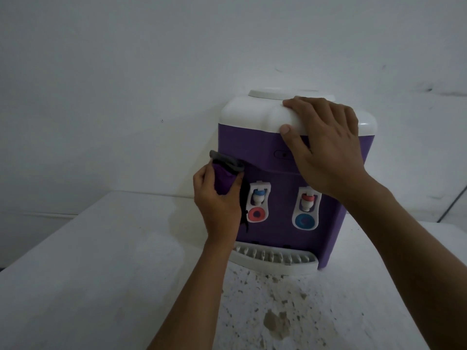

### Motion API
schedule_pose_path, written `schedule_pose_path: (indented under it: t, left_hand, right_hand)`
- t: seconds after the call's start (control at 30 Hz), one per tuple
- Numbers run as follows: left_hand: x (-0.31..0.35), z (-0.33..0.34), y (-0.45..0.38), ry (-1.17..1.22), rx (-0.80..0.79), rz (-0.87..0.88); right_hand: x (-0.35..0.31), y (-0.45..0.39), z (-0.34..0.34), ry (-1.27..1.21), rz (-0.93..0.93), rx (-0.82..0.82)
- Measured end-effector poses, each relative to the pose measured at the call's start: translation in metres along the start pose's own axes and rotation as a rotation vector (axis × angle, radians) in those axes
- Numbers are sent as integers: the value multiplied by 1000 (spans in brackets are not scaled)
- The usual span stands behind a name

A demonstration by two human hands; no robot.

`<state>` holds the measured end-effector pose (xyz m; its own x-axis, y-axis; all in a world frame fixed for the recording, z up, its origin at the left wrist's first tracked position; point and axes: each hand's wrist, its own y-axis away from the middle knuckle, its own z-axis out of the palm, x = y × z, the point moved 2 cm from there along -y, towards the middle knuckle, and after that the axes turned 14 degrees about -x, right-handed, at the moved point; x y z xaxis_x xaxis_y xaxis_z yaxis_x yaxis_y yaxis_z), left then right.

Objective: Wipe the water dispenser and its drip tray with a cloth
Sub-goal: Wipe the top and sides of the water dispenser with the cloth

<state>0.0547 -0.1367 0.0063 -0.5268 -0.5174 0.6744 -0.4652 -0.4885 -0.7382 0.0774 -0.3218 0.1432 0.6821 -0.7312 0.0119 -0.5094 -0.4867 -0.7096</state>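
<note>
A purple water dispenser (278, 228) with a white top stands on a white table against the wall. It has two taps on its front and a white slotted drip tray (275, 258) at its base. My left hand (217, 200) grips a bunched purple and grey cloth (225, 173) and holds it against the dispenser's front left edge, beside the left tap. My right hand (326, 145) lies spread over the white top's front right part, fingers straight, thumb on the rim.
The white table (101, 274) carries brown stains and chipped spots in front of the drip tray. A white wall stands close behind the dispenser. A dark cable (452, 205) runs down at the far right.
</note>
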Motion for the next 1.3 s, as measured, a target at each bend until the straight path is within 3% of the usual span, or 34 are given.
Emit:
schedule_pose_path:
  t: [0.17,0.33,0.67,1.0,1.3]
  left_hand:
    - [3,1,-9,-66,45,37]
    - [-7,-1,2,-61,-28,60]
    - [-54,-21,72,-129,-236,-132]
    - [-60,-29,84,-230,-314,-318]
    - [-12,-21,32,-160,-197,-91]
  right_hand:
    - [1,0,1,-12,-3,9]
    - [2,0,4,-23,-4,17]
    - [1,0,1,-22,7,-2]
    - [0,0,0,-13,11,-19]
    - [0,-1,0,-16,7,0]
